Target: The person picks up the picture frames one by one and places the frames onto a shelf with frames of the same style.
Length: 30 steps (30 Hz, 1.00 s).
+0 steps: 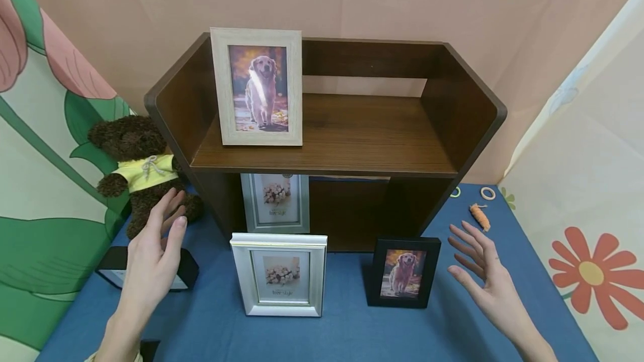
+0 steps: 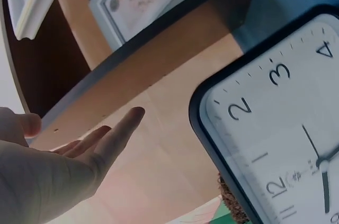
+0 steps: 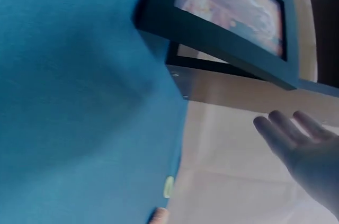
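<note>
My left hand (image 1: 153, 258), fingers extended and holding nothing, hovers in front of a brown teddy bear (image 1: 146, 175) in a yellow top and a black-rimmed clock (image 2: 265, 155). On the right, my other hand (image 1: 485, 272) is held in the air with spread fingers, beside a small black picture frame (image 1: 405, 272) with a dog photo. A silver-white picture frame (image 1: 322, 272) stands on the blue table between the hands. A cream picture frame (image 1: 295, 88) with a dog photo stands at the left of the upper shelf. Below it, a grey-blue picture frame (image 1: 304, 205) leans on the lower level.
The dark brown two-level shelf (image 1: 352, 133) stands at the back of the blue-covered table (image 1: 352, 328). A toy carrot (image 1: 480, 217) and small rings (image 1: 487, 193) lie to its right. Printed cloth (image 1: 614, 183) borders the right side. Part of a black object (image 1: 149, 349) shows near the left wrist.
</note>
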{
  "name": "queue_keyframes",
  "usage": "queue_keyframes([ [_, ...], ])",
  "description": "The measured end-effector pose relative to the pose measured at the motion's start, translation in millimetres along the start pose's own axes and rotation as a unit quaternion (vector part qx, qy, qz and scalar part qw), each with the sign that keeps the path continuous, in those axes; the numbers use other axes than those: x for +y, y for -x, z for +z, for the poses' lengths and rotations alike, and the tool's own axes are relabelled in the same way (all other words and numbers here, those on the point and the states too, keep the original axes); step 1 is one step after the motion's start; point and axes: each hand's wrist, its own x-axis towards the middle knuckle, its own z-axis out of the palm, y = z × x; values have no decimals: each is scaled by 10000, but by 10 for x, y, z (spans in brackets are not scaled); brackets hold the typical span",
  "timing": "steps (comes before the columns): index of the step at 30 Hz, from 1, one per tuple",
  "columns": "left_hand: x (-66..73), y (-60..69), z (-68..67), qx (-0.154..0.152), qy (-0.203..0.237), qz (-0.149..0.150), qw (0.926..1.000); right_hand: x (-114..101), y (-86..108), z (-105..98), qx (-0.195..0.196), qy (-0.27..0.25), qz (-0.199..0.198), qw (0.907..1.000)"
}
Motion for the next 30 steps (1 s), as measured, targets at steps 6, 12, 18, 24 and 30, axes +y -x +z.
queue_keyframes([
  [6,33,-32,60,-12,234,-12,9997,160,27,106,-442,-196,190,9986],
  [12,18,-47,156,76,251,41,9996,288,75,217,-639,-485,357,9961],
  [18,-24,-37,260,36,327,94,9994,321,95,328,-716,-690,210,9948],
  [24,-30,-44,340,61,709,69,9974,348,78,377,-684,-793,199,9943],
  [30,-26,-49,391,253,677,-8,9974,388,73,394,-786,-921,179,9925],
])
